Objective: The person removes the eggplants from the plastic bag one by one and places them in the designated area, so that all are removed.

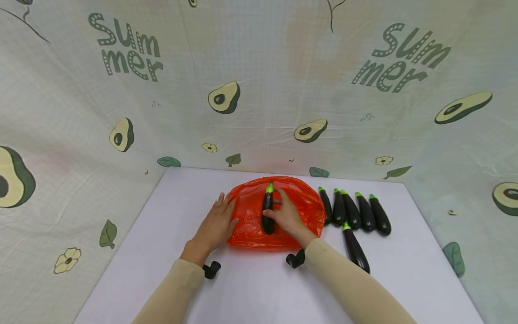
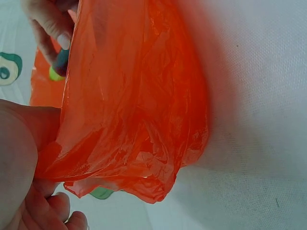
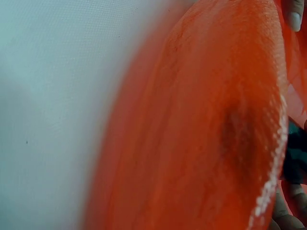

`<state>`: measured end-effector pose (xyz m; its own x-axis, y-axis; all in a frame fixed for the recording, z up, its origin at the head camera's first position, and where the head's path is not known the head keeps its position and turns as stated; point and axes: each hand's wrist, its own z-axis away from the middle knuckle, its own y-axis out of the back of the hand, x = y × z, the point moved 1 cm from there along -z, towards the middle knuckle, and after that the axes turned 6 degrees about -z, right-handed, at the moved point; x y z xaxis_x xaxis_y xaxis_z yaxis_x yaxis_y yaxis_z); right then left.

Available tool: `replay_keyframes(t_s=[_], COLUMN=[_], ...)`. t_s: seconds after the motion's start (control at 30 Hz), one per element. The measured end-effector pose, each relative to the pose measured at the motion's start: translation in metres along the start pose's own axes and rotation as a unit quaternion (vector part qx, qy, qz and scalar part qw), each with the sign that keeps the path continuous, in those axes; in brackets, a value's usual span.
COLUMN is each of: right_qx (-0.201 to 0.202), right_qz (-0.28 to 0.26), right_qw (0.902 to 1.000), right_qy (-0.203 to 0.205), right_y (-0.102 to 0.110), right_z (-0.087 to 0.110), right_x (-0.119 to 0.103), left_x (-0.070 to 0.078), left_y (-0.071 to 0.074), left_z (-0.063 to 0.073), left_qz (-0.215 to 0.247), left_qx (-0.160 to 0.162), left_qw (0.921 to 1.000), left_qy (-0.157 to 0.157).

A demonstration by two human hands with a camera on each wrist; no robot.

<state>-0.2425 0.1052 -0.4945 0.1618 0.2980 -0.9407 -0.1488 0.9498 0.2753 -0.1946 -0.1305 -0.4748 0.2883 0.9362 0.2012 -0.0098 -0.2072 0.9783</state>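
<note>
A red plastic bag (image 1: 248,216) lies on the white table, its rim raised in the left wrist view. My left hand (image 1: 216,222) holds the bag's left side, film passing between thumb and fingers. Above the bag, my right hand (image 1: 287,213) grips an eggplant (image 1: 268,213) with a bright green stem end. This eggplant stands nearly upright in the head view, thumb on one side and fingers on the other. The right wrist view shows the eggplant (image 3: 295,155) partly hidden behind the bag's rim, and a dark patch shows through the red film (image 3: 201,120).
Right of the bag, several eggplants (image 1: 366,216) lie in a row on the table (image 1: 251,292). One more eggplant (image 1: 355,249) lies in front of them, beside my right sleeve (image 1: 344,279). A cloth printed with avocados (image 1: 259,67) hangs behind and around the table.
</note>
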Motion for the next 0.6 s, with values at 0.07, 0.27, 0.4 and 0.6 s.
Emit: replay_keyframes(t_s=[0.07,0.27,0.4,0.6], right_qx=[0.000,0.000,0.003,0.010], right_qz=[0.006,0.016,0.026,0.058], right_qw=[1.0000,0.9997,0.9994,0.9980], right_qy=[0.002,0.016,0.021,0.022], right_y=[0.002,0.009,0.015,0.024], right_z=[0.002,0.004,0.005,0.012], right_x=[-0.001,0.000,-0.003,-0.008], left_x=[0.001,0.002,0.001,-0.002], left_y=[0.001,0.003,0.004,0.002], left_z=[-0.001,-0.003,-0.005,-0.007], left_qz=[0.000,-0.006,-0.011,-0.014], left_qx=[-0.001,-0.010,-0.009,-0.010], left_qw=[1.0000,0.9999,0.9999,0.9998], left_qy=[0.001,-0.002,-0.007,-0.012])
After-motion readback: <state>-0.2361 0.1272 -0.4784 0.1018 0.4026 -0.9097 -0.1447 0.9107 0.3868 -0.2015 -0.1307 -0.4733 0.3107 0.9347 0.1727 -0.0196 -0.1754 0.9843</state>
